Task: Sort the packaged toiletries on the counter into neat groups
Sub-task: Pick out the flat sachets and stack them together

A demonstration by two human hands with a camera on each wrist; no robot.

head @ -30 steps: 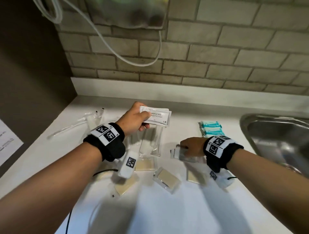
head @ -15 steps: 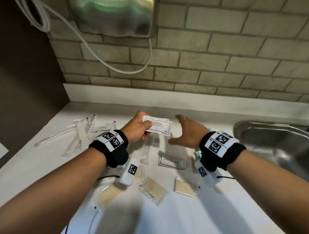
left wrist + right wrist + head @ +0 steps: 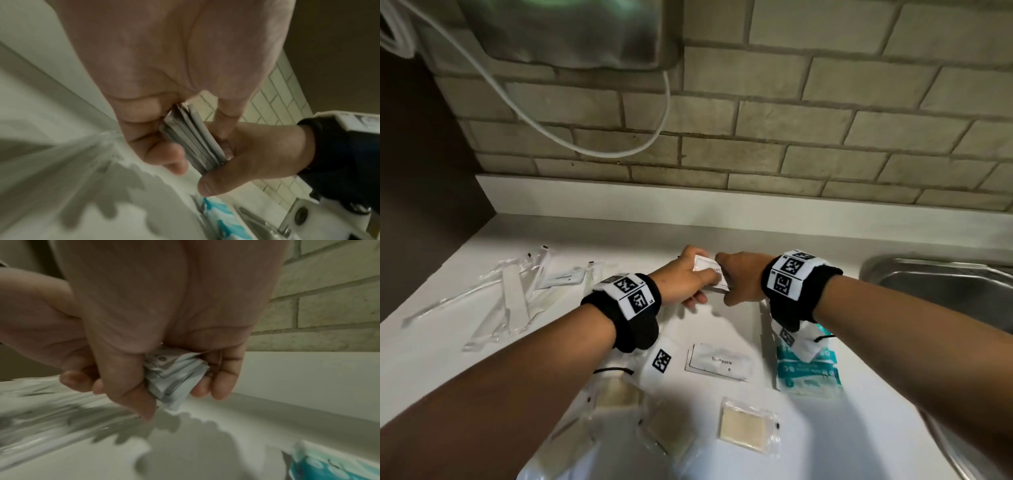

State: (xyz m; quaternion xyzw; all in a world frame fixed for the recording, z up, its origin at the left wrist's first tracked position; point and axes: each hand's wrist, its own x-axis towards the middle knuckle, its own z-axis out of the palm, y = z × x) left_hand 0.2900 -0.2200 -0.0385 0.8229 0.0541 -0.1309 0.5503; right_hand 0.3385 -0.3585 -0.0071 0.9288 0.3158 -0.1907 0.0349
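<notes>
Both hands meet over the tabletop (image 3: 722, 219), clamped on one small stack of sachets (image 3: 709, 274): the left hand (image 3: 681, 281) pinches its near-left end between thumb and curled fingers, and the right hand (image 3: 739, 279) closes on the opposite end. The wrist views show several thin, flat foil-like packets pressed edge to edge, their rims slightly fanned and uneven. The step in hand is judged to be squaring this stack into a tidy pile; the next move would call for tapping the edges level and setting the stack down on a bare patch, apart from the other kinds. Below the left wrist lie clear wrappers holding flat beige soaps (image 3: 748, 428), glossy and crinkled; one more sits toward the viewer between the two arms. Between the wrists, nearer the viewer than the hands, lie white toothpaste sachets (image 3: 719, 361), matte and rectangular, overlapping. Beneath the right wrist rests a teal packet (image 3: 808, 373), soft and printed. Left of the left hand lies a loose scatter of long clear sleeves (image 3: 513, 301), narrow and stiff-looking, crossing one another. A steel sink (image 3: 928, 277) lies right of the right arm.
</notes>
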